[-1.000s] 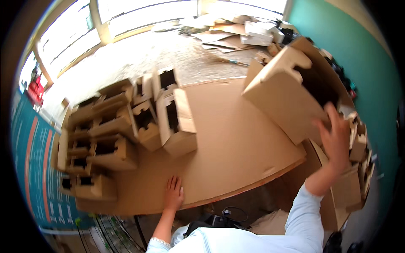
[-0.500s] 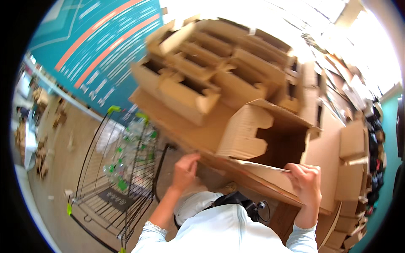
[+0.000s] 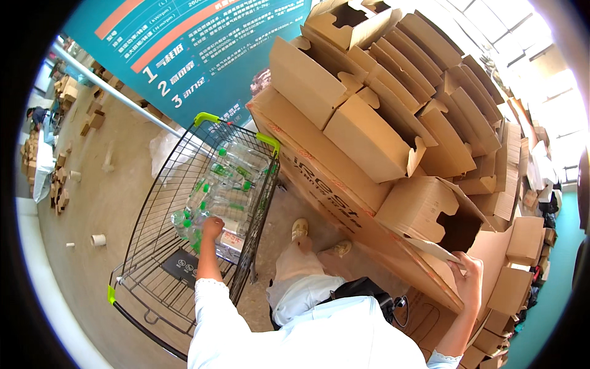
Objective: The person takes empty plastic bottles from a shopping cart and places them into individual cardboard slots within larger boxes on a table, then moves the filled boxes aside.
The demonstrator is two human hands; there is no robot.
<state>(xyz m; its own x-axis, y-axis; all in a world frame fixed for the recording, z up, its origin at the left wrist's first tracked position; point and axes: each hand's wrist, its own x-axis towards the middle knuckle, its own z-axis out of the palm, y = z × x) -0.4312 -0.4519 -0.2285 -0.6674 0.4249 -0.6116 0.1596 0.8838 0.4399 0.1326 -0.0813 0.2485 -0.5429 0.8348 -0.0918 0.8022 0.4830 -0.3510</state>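
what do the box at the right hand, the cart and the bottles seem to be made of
Box: matte brown cardboard, from its folded flaps and cut edges. Cart: probably metal wire with a dark coating, going by the thin bars; its green corner pieces look like plastic. Bottles: likely clear, glossy plastic, given their transparency and highlights.

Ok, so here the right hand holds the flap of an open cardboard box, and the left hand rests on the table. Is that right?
Not quite: the head view shows the left hand at the green-capped bottles in the shopping cart. The right hand does hold the flap of an open cardboard box.
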